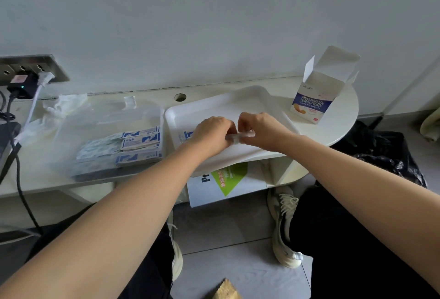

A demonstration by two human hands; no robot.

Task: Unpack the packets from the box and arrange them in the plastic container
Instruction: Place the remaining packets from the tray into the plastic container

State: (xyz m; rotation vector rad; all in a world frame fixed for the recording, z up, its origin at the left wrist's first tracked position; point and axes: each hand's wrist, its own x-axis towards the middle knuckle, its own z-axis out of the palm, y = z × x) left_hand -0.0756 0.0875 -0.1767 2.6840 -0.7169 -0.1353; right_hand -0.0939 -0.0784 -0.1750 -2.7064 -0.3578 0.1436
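Note:
My left hand (212, 132) and my right hand (259, 129) meet over a white tray (262, 99) and together pinch a small clear-wrapped bundle (240, 136) between their fingertips. Part of a blue-and-white packet (186, 136) lies on the tray, mostly hidden behind my left hand. Left of the tray stands a clear plastic container (152, 115) with several blue-and-white packets (140, 144) laid flat in it. The open blue-and-white box (314, 99) stands upright at the back right of the table, flaps up.
A crumpled clear plastic wrapper (64, 106) lies at the back left near a wall socket strip (31, 70) with plugs and cables. A cable hole (180, 97) is behind the tray. Below the table: a green-and-white carton (226, 184), a black bag (385, 153), my shoes.

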